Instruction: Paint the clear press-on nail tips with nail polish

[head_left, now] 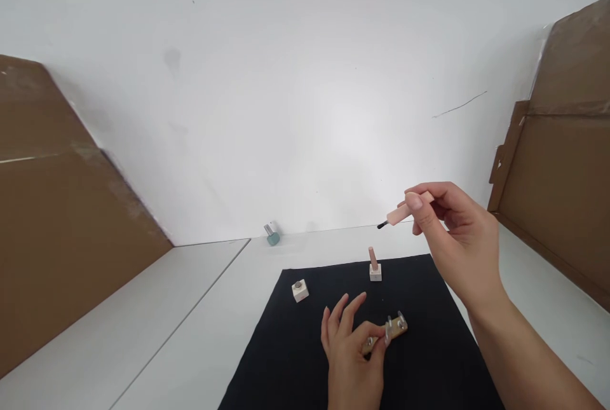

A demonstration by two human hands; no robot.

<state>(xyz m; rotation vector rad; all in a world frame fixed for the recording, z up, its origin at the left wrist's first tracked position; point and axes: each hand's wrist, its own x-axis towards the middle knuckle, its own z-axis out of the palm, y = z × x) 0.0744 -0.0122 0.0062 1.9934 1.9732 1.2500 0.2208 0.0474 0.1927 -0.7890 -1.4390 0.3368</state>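
head | right hand fingers pinch pink brush cap, likely keeping bristles clear of black cloth | left hand fingers grip wooden stand, seemingly steadying it, inside cloth's right edge | open bottle near far-left corner

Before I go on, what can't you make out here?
All in head view:
Part of the wooden strip: covered by the left hand.
Part of the pink brush handle: covered by the right hand.
Any polish on the brush tip: too small to tell.
Near edge of the black cloth: cut off at the bottom.
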